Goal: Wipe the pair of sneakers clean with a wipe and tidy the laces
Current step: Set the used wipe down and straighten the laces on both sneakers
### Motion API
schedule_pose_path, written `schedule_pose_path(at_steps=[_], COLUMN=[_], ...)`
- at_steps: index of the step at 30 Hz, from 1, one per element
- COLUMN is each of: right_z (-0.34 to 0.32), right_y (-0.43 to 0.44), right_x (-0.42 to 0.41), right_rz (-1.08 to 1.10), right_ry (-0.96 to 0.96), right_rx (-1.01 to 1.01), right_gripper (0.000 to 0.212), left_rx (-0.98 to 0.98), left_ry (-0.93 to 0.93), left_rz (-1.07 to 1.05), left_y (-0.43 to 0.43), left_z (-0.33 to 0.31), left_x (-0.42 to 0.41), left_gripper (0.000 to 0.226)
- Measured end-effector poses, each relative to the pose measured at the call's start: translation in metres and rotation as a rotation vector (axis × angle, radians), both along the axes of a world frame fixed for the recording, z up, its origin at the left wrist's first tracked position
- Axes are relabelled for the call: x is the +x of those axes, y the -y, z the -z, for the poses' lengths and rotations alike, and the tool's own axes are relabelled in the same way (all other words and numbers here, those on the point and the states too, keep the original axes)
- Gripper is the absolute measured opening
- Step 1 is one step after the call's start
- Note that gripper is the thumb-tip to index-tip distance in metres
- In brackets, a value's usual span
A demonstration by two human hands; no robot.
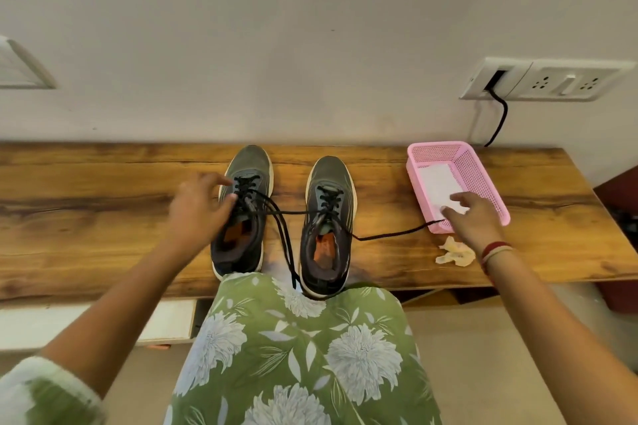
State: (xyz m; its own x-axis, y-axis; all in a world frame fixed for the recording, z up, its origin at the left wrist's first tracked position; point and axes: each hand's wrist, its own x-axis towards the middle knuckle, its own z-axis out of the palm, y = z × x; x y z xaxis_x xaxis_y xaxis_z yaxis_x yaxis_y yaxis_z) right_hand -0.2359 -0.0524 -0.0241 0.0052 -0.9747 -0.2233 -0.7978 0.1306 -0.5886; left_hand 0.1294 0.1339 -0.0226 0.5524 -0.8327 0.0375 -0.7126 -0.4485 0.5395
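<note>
Two grey sneakers with orange insoles stand side by side on the wooden table [103, 217], toes toward the wall. My left hand [198, 207] rests on the outer side of the left sneaker [241, 217], thumb by its eyelets, fingers loosely spread. The right sneaker [328, 224] stands free. Their black laces [286, 241] are untied: one strand runs across to the right sneaker, another trails right to the pink basket [435, 148]. My right hand [476, 221] reaches into the basket and pinches a corner of the white wipe [436, 183].
A crumpled yellowish used wipe [455, 254] lies on the table just in front of the basket. A wall socket [552, 79] with a black cable [500, 117] sits behind the basket. My green floral clothing [303, 355] meets the table's front edge below the sneakers.
</note>
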Motion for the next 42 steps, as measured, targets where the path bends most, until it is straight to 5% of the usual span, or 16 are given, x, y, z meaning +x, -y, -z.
schedule_pose_path(at_steps=[4,7,20,29,36,42], right_z=[-0.003,0.005,0.020,0.005,0.003,0.012], right_y=[-0.048,-0.070,-0.063,-0.046,-0.053,-0.059], right_x=[0.064,0.101,0.111,0.098,0.103,0.112], right_rz=[-0.435,-0.588,-0.502,-0.590,-0.490,-0.357], right_ry=[0.030,-0.036,0.167,0.012,0.211,0.198], right_rx=[-0.072,-0.101,0.078,-0.080,0.009,-0.012], right_gripper=[0.033,0.037,0.008,0.008,0.009,0.012], left_rx=[0.001,0.139,0.000,0.120,0.082,0.165], left_ry=[0.037,0.137,-0.349,-0.144,-0.097,-0.076], left_rz=[0.437,0.536,0.376,0.431,0.428,0.401], left_y=[0.043,0.063,0.060,0.062,0.058,0.060], left_z=[0.008,0.018,0.030,0.023,0.018,0.019], left_x=[-0.057,-0.078,-0.081,-0.076,-0.079,-0.073], left_gripper=[0.040,0.048,0.014,0.016,0.015,0.013])
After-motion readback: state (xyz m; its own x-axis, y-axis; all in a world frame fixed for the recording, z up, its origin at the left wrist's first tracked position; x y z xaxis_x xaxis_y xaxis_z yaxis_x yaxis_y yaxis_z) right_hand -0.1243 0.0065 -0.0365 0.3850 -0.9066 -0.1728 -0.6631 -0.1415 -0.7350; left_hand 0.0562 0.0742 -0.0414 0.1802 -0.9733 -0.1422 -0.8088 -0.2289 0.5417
